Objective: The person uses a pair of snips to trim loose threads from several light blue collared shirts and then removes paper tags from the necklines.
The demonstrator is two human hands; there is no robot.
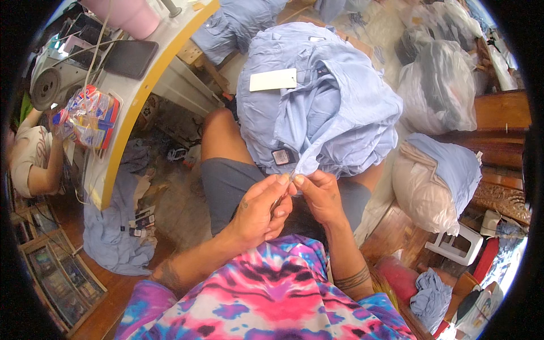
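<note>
A pile of light blue garments [340, 119] lies across my lap, with a blank white tag [273, 80] on it. My right hand [321, 195] is closed, pinching the near tip of one garment between thumb and fingers. Against it, thumb tip to thumb tip, my left hand [262, 208] is closed at the same edge. A thin metal tool [278, 201], mostly hidden, is tucked in the left fingers; its kind cannot be made out. A dark label [284, 156] shows on the cloth just beyond the hands.
At left a yellow-edged table [148, 68] carries a dark phone-like slab [131, 58], a pink pot [126, 17] and colourful packets [88, 119]. Another person's arm [48, 164] is beyond it. Blue garments [116, 226] lie on the floor; filled plastic bags [439, 85] stand right, near a white stool [458, 243].
</note>
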